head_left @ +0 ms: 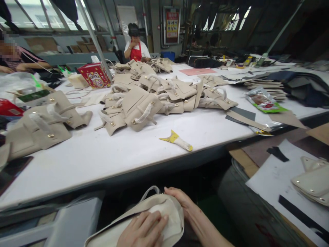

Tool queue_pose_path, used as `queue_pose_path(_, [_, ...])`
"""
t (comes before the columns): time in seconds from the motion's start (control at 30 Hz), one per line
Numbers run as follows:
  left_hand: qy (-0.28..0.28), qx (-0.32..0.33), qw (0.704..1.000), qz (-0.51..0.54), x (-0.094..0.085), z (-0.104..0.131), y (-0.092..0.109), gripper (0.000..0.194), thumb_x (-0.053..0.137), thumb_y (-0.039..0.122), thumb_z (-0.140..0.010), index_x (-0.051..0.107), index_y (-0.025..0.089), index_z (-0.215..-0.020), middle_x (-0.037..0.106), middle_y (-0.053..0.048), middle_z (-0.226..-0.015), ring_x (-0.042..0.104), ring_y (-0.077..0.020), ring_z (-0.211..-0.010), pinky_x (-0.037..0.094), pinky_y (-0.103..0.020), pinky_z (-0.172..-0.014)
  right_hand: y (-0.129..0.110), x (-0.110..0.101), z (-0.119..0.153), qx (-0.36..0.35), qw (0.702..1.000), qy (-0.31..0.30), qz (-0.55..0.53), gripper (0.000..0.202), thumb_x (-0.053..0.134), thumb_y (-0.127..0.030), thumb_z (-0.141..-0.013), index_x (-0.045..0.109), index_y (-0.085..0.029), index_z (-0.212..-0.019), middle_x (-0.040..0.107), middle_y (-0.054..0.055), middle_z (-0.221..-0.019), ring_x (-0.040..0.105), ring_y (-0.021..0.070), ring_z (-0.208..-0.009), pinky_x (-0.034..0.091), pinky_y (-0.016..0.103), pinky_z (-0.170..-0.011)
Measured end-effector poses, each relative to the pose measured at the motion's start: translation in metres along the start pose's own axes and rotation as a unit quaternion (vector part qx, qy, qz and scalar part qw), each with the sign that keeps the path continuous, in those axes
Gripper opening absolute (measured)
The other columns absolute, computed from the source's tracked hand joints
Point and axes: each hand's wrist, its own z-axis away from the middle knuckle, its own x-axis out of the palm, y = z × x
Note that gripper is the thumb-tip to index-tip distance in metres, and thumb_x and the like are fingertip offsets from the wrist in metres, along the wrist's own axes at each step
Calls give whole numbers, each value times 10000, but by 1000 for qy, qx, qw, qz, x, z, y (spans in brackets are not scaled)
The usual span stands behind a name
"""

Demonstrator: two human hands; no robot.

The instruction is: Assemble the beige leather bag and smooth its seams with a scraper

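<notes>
Beige bag [164,209] between both hands [144,230]

Your left hand [142,229] lies flat on a beige bag [144,219] low in front of you. Your right hand [183,202] holds the bag's edge just beside it. Past your hands is the white desk [108,154], with a yellow scraper [176,140] and a big pile of beige bags [154,92] farther away.

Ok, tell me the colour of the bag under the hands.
Beige bag, pale lining; seen in the head view.
</notes>
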Motion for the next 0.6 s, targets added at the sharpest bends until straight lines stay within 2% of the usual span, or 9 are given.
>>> queue_pose_path(0.13, [-66, 5, 998, 3, -8, -10, 1, 448, 598, 189, -852, 594, 226, -1299, 736, -8, -1145, 708, -220, -971, 615, -282, -734, -5, 3, 8, -5, 1000, 11, -4, 387, 865, -376, -649, 558, -144, -617, 582, -4, -563, 517, 105, -510, 396, 234, -548])
queue_pose_path(0.3, [-110, -51, 992, 37, -11, -18, 7, 366, 611, 248, -867, 640, 255, -1232, 725, -10, -1161, 699, -251, -975, 634, -336, -761, -12, 13, 15, -19, 999, 25, 31, 418, 862, -431, -628, 546, -157, -619, 561, -21, -562, 494, 100, -516, 390, 231, -545])
queue_pose_path(0.43, [-164, -96, 979, 67, -14, -27, 13, 297, 595, 203, -855, 675, 234, -1139, 725, -37, -1098, 690, -270, -961, 622, -374, -804, -13, 12, 24, -32, 992, 51, 110, 482, 784, -576, -682, 595, -135, -635, 556, -3, -567, 503, 121, -539, 391, 255, -564])
queue_pose_path(0.53, [-206, -137, 965, 92, -21, -35, 17, 332, 561, 231, -884, 648, 252, -1204, 703, -41, -1151, 664, -295, -1025, 592, -435, -875, -24, 3, 45, -92, 974, 85, 190, 513, 707, -643, -743, 655, -133, -727, 597, 4, -639, 530, 138, -633, 383, 251, -609])
queue_pose_path(0.6, [-225, -149, 957, 104, -27, -39, 20, 397, 529, 239, -904, 597, 260, -1294, 686, -53, -1185, 646, -308, -1056, 575, -461, -887, -38, -2, 72, -127, 958, 97, 236, 506, 677, -650, -773, 678, -144, -759, 600, -8, -639, 523, 138, -638, 363, 246, -601])
